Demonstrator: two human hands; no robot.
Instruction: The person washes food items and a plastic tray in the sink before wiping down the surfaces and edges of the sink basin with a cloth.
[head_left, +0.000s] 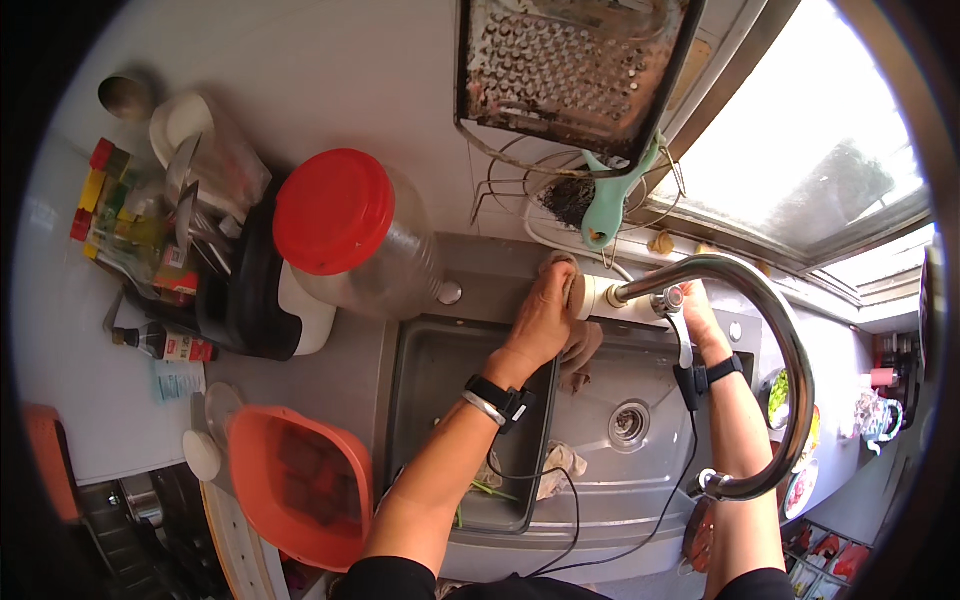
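My left hand (546, 307) grips a brownish cloth (583, 349) at the left end of the white body of an instant-heating faucet (596, 296). Part of that cloth hangs down towards the sink. Behind the faucet's lever (681, 341), my right hand (701, 319) is at the body's right end; its fingers are largely hidden, so I cannot tell what they hold. The curved chrome spout (799, 360) arches over my right forearm. Below lies a steel sink (652, 382) with a drain strainer (628, 426). Both wrists wear black bands with a cable.
A dark basin (431, 375) with green stalks sits in the sink's left side, a crumpled rag (561, 469) beside it. Leftward stand a red-lidded jar (337, 214) and an orange tub (251, 480). A grater-like metal rack (562, 67) and wire basket (495, 191) hang near the window.
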